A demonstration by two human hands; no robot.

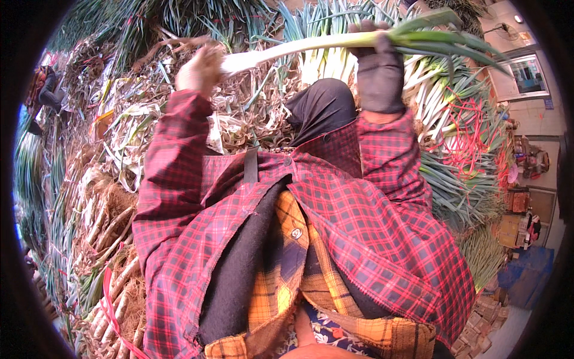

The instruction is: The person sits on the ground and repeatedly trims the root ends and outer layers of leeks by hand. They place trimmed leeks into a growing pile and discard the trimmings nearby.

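A long green onion (pixel 287 48) is held crosswise in front of me, white root end to the left and green leaves to the right. My right hand (pixel 380 72), in a dark glove, grips it where white turns to green. At the root end my bare left hand (pixel 199 69) is closed and blurred by motion, hiding the roots. A brown, dry strip (pixel 177 42) trails left from beside that hand. Below the onion, dry peeled leaves (pixel 237 125) cover the ground beside my dark-trousered knee (pixel 325 105).
Cleaned green onions (pixel 329 65) lie beyond my knee. Red ties (pixel 468 130) rest on more at right. Unpeeled onions with brown roots (pixel 116 296) are heaped at left. Another person (pixel 47 89) is at the far left. A blue container (pixel 527 273) and boxes (pixel 509 229) stand at right.
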